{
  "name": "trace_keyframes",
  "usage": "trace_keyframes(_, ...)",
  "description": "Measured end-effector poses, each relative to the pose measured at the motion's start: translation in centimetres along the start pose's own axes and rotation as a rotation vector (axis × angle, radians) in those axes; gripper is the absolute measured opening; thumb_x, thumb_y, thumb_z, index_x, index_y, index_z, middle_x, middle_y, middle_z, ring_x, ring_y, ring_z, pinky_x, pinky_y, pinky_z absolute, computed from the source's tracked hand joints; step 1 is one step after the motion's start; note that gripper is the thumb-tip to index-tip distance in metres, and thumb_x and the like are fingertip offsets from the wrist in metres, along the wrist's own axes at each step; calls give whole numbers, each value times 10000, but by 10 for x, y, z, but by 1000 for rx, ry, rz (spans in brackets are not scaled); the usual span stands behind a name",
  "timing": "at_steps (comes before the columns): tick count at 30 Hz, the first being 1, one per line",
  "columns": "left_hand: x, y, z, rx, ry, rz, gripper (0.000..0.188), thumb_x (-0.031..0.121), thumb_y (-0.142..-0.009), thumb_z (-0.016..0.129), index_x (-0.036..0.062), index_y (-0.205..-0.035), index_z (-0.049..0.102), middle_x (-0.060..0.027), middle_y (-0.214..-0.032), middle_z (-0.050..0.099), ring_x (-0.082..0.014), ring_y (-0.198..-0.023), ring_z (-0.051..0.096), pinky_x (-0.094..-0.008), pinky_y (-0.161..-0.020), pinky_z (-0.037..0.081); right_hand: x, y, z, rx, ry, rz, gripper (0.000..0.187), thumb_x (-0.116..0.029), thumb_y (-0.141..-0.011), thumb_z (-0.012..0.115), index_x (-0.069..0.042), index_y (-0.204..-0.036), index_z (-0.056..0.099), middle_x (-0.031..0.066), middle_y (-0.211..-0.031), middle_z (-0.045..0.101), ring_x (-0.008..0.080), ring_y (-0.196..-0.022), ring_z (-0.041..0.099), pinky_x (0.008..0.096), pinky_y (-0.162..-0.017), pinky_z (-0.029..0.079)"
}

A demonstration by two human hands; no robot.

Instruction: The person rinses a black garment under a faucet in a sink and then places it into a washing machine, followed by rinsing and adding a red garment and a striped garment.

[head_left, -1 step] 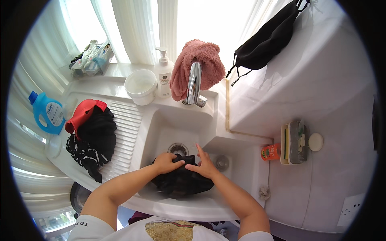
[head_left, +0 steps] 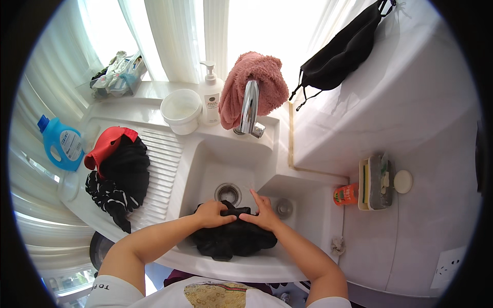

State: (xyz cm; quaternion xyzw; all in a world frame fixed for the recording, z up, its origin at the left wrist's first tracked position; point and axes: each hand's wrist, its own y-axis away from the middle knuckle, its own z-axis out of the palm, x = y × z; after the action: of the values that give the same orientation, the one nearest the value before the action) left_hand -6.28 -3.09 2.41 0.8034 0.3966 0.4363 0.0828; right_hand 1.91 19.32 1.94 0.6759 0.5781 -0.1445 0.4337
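Observation:
A dark, crumpled black garment (head_left: 233,238) lies bunched in the near part of the white sink basin (head_left: 205,164). My left hand (head_left: 211,213) is closed on its upper edge, the thumb pointing right along the cloth. Facing it, my right hand (head_left: 263,214) grips the same edge with its thumb on the fabric, while its index finger sticks up and away. The two thumbs nearly meet. Just beyond the cloth the metal drain (head_left: 227,194) shows. The garment's exact kind cannot be made out.
A chrome faucet (head_left: 250,105) draped with a pink towel (head_left: 272,77) rises behind the basin. On the left ribbed board sit a red-and-black clothing pile (head_left: 126,164) and a blue detergent bottle (head_left: 62,143). A white tub (head_left: 181,113) and pump bottle (head_left: 211,97) stand behind.
The garment's raised top fold has sunk, and its lower edge now reaches nearer to me. More of the drain is uncovered. My right hand has dropped slightly.

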Motion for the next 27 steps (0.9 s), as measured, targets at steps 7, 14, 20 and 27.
trace_keyframes(7,2,33,67,332,-373,-180,890,862,-696,396,249,-1330,518,-155,-1407,367,-414,-1317,271,-678,-1013,224,21,44,60,-156,160,235,900,-684,-660,657,-135,-1353,483,223,-1504,193,417,-1368,231,613,-1051,244)
trace_keyframes(14,-15,-24,83,300,-350,-177,595,638,-861,441,118,-1010,690,-122,-1095,609,-304,-1084,498,-529,-877,365,63,1,103,250,350,-134,352,-372,-753,625,-59,-914,609,148,-947,580,336,-933,540,463,-778,410)
trace_keyframes(20,-34,-53,87,273,-423,-145,524,560,-877,467,96,-858,710,-80,-909,668,-236,-972,568,-475,-812,417,73,-24,102,276,233,-264,287,-330,-764,604,-46,-719,608,154,-681,592,367,-690,580,490,-658,448)
trace_keyframes(27,-25,-61,47,190,-133,-403,571,595,-800,544,76,-991,684,-147,-980,652,-308,-1045,565,-493,-872,426,52,-41,77,240,356,-144,364,-417,-772,609,-60,-734,670,153,-713,634,351,-726,616,471,-673,480)
